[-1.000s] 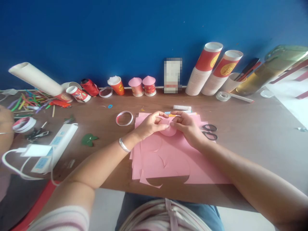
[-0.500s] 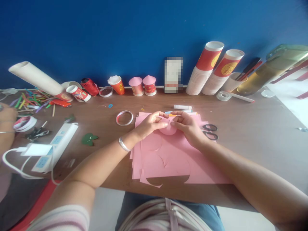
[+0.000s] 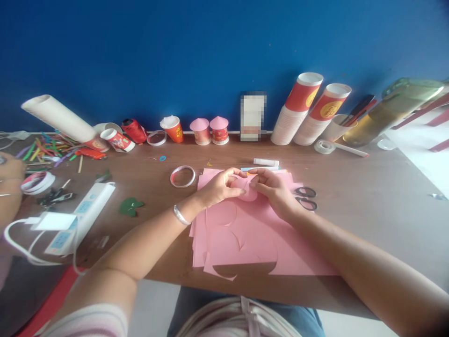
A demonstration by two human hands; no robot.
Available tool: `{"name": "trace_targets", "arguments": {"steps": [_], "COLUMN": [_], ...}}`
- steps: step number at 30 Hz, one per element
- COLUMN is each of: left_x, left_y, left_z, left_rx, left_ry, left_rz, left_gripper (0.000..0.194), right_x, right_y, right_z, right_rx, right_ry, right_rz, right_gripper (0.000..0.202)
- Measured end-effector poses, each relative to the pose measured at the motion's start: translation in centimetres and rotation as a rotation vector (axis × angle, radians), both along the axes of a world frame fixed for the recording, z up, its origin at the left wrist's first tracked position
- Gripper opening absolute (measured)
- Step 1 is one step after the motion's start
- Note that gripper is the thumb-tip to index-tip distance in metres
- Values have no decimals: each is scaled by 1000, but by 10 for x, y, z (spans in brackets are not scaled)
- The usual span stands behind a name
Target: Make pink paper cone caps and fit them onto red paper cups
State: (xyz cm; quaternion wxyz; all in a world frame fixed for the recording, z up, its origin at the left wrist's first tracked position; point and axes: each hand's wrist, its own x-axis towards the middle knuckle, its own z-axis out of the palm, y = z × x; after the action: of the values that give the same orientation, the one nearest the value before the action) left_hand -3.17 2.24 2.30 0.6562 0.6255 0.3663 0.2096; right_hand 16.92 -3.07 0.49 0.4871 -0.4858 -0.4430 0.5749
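Note:
Between both hands is a pink paper circle (image 3: 248,193), its upper part partly covered by fingers. My left hand (image 3: 224,188) pinches its left side, thumb laid along the paper. On the right edge, my right hand (image 3: 271,188) grips it between thumb and fingertips. Below them lie pink paper sheets (image 3: 224,243) with curved cut-outs and loose offcuts. Black-handled scissors (image 3: 306,198) rest at the sheets' right edge, their blades hidden. Just beyond the hands are a white glue stick or tube (image 3: 266,162) and a blue pen (image 3: 252,169).
Two paper cups with pink cone tops (image 3: 199,131) stand by the blue wall, near tall cup stacks (image 3: 289,124). A tape roll (image 3: 182,176), green paper piece (image 3: 130,206) and power strip (image 3: 84,213) lie left. Another person's arm (image 3: 9,187) shows at the far left.
The view has tilted slightly, so the scene sits a little lower. Both hands keep their grip on the pink circle, with the left thumb shifted slightly lower across it.

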Motion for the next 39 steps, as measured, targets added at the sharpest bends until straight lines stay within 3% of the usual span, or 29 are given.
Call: {"name": "trace_targets", "arguments": {"steps": [8,13,19,32,39], "left_x": [-5,-5,-4,-5,-6], "left_y": [2,0,-1,-2,-1], "left_z": [-3,2,4,7,7], "left_rx": [116,180,227,202,-24], "left_ry": [61,124,128,119,-106], "left_rz": [-36,-76,-112,-124,3], "left_gripper": [46,47,49,50,37], "right_x": [2,2,1,-1,1], "right_y": [-1,-1,-4,-3,-5], "right_z": [5,9,7,14,11], "right_rx": [49,12,-19,-43,-73], "right_ry": [-112,-221,-174,-284,-181], "right_rz": [60,96,64,202,107], "right_gripper": [39,47,58,62,63]}}
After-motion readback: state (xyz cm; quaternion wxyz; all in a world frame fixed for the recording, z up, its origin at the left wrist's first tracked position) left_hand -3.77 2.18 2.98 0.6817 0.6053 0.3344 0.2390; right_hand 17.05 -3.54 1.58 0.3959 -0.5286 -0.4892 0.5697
